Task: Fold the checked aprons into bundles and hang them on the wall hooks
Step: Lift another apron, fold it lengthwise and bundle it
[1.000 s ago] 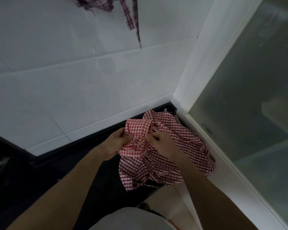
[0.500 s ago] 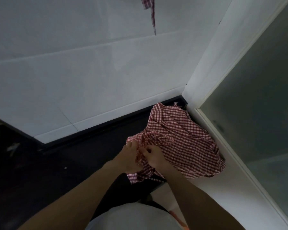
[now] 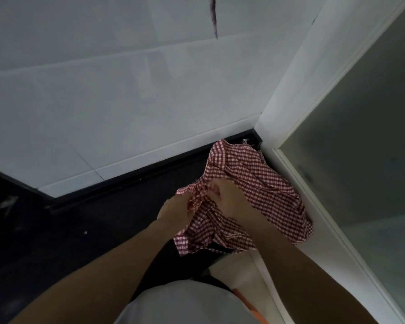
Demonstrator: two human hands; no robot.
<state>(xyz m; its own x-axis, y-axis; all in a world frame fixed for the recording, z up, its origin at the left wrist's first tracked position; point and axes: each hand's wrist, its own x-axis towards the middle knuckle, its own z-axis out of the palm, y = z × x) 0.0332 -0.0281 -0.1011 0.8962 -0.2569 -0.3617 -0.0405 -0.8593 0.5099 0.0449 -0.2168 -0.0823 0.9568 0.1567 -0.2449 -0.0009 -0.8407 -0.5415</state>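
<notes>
Left hand (image 3: 177, 210) and right hand (image 3: 229, 198) both clamped on the checked apron (image 3: 248, 183), fingers curled into a gathered knot of cloth at its near-left edge, knuckles almost touching across the bunch. Looks like the gathering stage of the fold, bundle not yet formed. Best done by drawing the loose far side in toward the pinch, keeping the gathered edge tight between both hands, tucking the hanging lower flap up before rolling, and leaving a strap free for the hook.

Apron spread beyond and to the right of the hands, crumpled, most of it lying on the dark worktop (image 3: 98, 220) in the corner, far edge close against the white tiled wall (image 3: 117, 108) and the white frame (image 3: 297, 85) of the glass panel (image 3: 369, 148). Lower flap drooping over the worktop's near edge, below the wrists. High on the wall, well apart, a dangling checked strap (image 3: 214, 17) cut off by the top edge; hooks not in view.
</notes>
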